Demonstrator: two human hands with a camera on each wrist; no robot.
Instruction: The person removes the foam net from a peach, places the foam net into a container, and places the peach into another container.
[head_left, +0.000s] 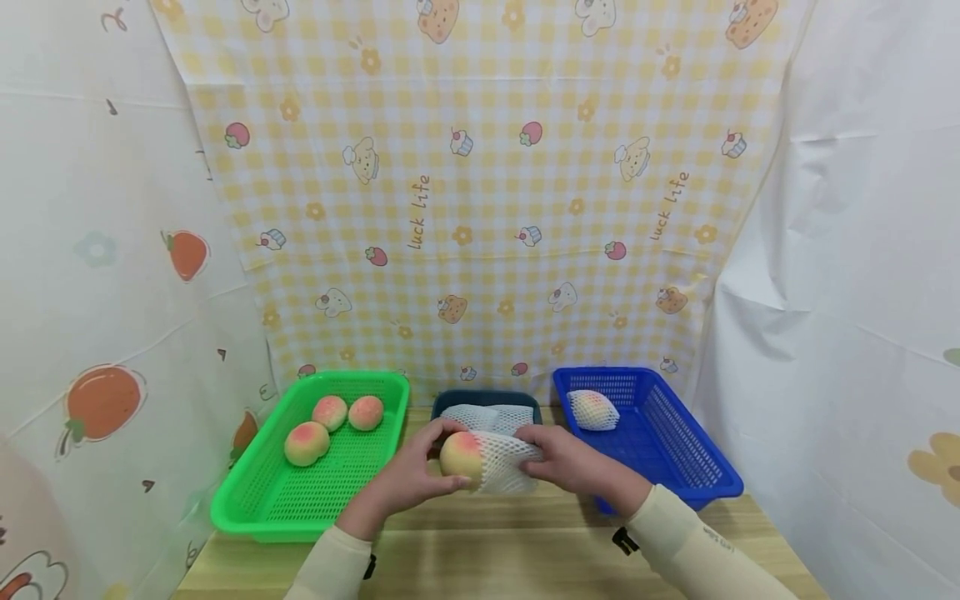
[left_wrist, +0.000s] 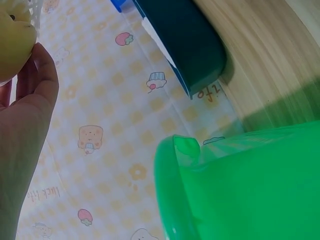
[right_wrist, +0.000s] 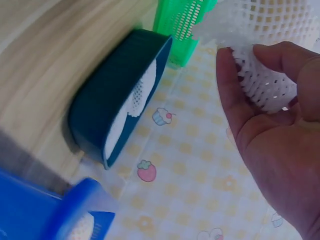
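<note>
Between both hands, above the wooden table, is a peach (head_left: 461, 457) with its right part inside a white foam net sleeve (head_left: 504, 461). My left hand (head_left: 412, 477) holds the bare left side of the peach, thumb below and fingers behind it. Pinched in my right hand (head_left: 568, 458) is the gathered right end of the foam net; the right wrist view shows thumb and fingers closed on the white mesh (right_wrist: 267, 85). In the left wrist view only the yellow underside of the peach (left_wrist: 16, 45) shows at the corner.
A green basket (head_left: 345, 500) with several bare peaches (head_left: 307, 443) stands at left. Behind the hands sits a dark teal bin (head_left: 487, 397) of white foam nets (head_left: 472, 414). At right, a blue basket (head_left: 667, 450) holds one netted peach (head_left: 592, 410). A checkered cloth (head_left: 487, 192) hangs behind.
</note>
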